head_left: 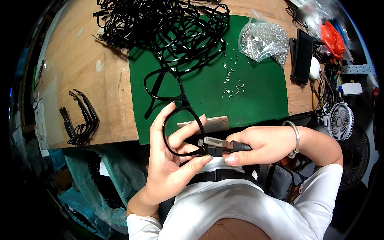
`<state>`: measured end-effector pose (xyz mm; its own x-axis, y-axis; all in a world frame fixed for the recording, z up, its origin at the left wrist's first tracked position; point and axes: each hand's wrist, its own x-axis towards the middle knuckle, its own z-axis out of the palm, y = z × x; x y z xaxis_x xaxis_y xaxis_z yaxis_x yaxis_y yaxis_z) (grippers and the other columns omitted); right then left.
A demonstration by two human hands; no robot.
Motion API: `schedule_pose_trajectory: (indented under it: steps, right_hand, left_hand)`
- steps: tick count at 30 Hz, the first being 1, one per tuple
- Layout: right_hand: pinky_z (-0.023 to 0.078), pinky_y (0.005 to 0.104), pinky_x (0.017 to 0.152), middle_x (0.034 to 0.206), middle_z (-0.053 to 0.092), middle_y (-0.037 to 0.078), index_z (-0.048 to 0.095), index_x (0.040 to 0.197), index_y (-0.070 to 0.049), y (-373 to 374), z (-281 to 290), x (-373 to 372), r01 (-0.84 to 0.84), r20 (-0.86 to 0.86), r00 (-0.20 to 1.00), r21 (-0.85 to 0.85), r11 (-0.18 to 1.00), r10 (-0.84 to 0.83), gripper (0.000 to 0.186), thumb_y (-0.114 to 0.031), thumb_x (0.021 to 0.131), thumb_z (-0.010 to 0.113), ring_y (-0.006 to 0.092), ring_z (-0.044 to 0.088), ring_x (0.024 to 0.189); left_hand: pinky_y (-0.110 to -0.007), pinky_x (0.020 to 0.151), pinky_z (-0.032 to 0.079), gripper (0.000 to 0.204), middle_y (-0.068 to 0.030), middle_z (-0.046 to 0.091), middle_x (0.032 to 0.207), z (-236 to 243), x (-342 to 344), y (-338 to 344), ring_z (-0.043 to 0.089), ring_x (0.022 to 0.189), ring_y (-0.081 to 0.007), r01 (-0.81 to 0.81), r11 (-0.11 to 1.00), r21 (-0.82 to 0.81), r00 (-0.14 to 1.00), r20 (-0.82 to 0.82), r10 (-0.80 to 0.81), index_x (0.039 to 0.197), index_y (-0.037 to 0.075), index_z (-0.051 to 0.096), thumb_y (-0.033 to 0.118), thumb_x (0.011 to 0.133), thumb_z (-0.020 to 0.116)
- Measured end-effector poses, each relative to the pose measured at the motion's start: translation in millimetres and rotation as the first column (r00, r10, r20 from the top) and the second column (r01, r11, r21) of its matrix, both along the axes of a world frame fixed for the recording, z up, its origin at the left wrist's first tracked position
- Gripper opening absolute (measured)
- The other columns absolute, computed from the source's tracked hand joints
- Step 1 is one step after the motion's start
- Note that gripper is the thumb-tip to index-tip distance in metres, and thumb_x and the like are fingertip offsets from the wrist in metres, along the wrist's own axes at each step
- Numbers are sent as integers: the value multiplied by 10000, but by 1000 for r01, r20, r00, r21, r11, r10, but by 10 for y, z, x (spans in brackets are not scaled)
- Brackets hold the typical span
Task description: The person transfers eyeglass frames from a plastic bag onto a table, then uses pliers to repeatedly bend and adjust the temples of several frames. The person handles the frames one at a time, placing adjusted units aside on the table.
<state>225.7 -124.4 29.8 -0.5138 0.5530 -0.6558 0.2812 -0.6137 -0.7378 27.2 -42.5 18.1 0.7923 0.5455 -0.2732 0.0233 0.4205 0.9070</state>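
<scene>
My left hand [168,164] grips a black plastic eyeglass frame [179,95], fingers around the lower rim and thumb near its hinge end. My right hand [260,146] is closed on dark-handled pliers [214,142], whose flat metal jaw sits at that same end of the frame. The frame slants over the green mat [264,96], one temple hanging beside it. A small ridged block [216,123] lies at the mat's front edge, behind my hands. Tiny metal pieces [230,76] are scattered on the mat near a clear bag [260,38] full of them.
A heap of black frames [160,26] covers the back of the wooden bench [64,56]; several more [82,120] are stacked at left. A phone [301,56], red bag [332,40], cables and small white fan [340,122] line the right. Teal crates [80,184] are below.
</scene>
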Motion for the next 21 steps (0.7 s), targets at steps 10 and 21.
schedule_pose_trajectory:
  steps: [10,21]
  right_hand:
    - [433,328,617,768,558,121,522,850,-11,-87,-308,-23,24,139,988,310,950,-70,346,-354,817,554,239,553,703]
    - [442,393,632,740,524,149,499,806,-7,3,-826,310,12,583,532,720,694,-614,158,-65,683,580,332,538,705]
  left_hand:
    - [-196,665,408,778,-219,484,1066,-292,-13,-125,485,670,-78,-89,996,18,988,132,86,1286,67,39,-42,739,581]
    - [-319,816,439,863,-259,449,1145,-389,4,-272,575,895,-210,-107,994,-29,994,14,107,1328,119,-45,-122,730,528]
